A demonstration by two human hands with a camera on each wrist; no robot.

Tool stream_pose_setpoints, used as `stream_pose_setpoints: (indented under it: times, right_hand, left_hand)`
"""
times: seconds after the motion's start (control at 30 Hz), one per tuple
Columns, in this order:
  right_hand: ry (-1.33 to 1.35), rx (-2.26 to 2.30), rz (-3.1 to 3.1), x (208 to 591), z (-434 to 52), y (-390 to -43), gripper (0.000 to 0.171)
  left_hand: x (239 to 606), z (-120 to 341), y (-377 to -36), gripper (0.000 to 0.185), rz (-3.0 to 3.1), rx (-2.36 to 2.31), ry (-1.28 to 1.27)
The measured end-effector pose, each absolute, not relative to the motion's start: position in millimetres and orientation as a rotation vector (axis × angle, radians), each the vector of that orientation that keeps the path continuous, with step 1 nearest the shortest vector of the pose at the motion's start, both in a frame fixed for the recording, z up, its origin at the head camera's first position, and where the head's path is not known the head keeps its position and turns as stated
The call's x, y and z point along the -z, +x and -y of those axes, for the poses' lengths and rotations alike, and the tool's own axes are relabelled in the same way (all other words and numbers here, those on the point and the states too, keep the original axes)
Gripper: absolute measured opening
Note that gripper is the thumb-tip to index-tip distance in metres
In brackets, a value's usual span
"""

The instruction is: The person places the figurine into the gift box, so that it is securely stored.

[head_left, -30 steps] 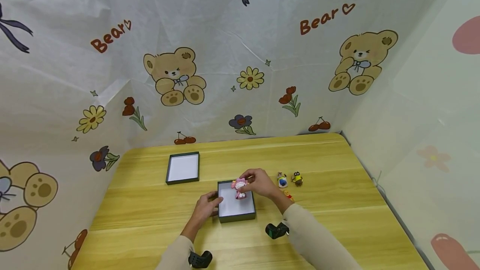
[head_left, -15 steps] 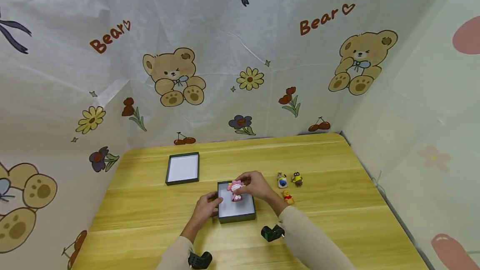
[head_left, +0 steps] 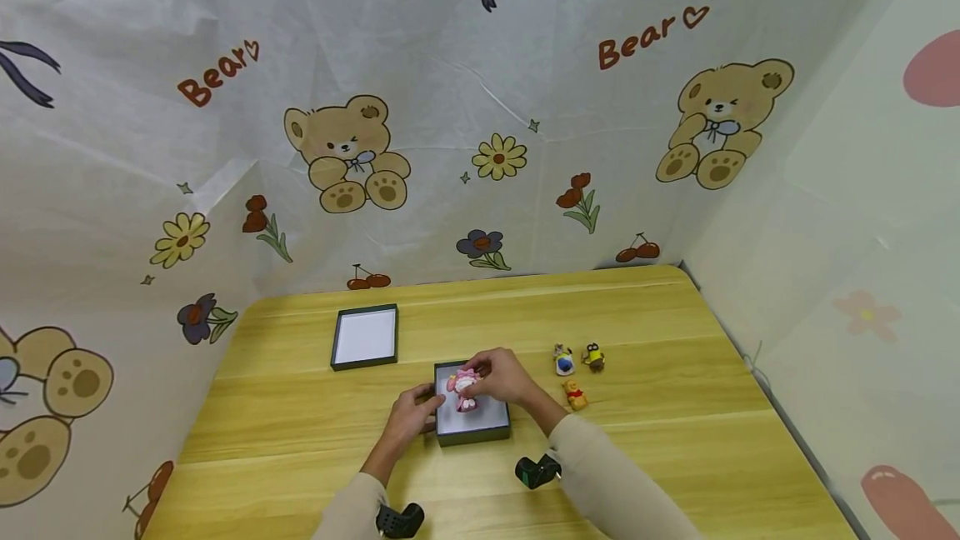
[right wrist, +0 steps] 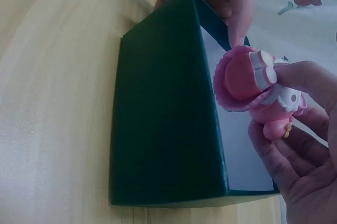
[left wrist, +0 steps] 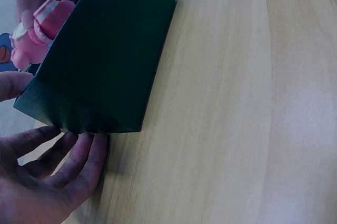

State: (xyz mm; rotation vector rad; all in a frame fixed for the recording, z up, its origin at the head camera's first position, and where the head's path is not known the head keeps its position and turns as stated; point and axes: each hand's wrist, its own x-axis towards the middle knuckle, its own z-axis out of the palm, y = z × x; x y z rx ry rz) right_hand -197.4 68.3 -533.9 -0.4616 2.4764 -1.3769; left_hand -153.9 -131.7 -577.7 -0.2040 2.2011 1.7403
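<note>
I judge the step in hand to be placing the pink figurine [head_left: 465, 391] in the dark green box [head_left: 474, 438], and I read it as the part just short of letting go. The figurine is at the box's mouth, face toward the head camera, feet at 6 o'clock; whether it touches the white floor [head_left: 483, 423] I cannot tell from here. The right hand [head_left: 502, 377] reaches in from 2 o'clock, its thumb and fingers narrow — pinched on the figurine's head. At the box's 9 o'clock side the left hand [head_left: 409, 417] steadies it, thumb at the rim and fingers against the outer wall. Around the box on the table [head_left: 285, 432] I see a shallow tray [head_left: 365, 337], perhaps the lid, at 10 o'clock, a blue-and-white figurine [head_left: 564, 360] at 2, a yellow figurine [head_left: 593, 357] just beyond it, and an orange bear figurine [head_left: 575, 395] at 3. The next move, in my judgement, calls for a gentle lowering and a clean spread of the right fingers, with the left hand's hold kept firm — the figurine's ears could catch on a fingertip, and a knock against the wall could shift the box.
</note>
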Motion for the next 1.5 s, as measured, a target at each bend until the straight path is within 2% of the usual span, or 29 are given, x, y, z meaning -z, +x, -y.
stream_pose_setpoints:
  times: [0.7,1.03,1.5]
  right_hand:
    - [-0.615,1.210,-2.574,532.1,-59.2,-194.6,0.027]
    - [-0.571,1.130,-2.571,535.5,-52.3,-193.4,0.028]
    - [-0.730,0.988,-2.614,539.6,-50.1,-193.3,0.025]
  left_hand:
    - [580.4,132.9,-154.2,0.063,-2.172,-1.775,-0.190]
    - [579.7,131.9,-153.8,0.062,-2.185,-1.771,-0.183]
    - [580.7,132.7,-151.6,0.060,-2.180,-1.776,-0.187]
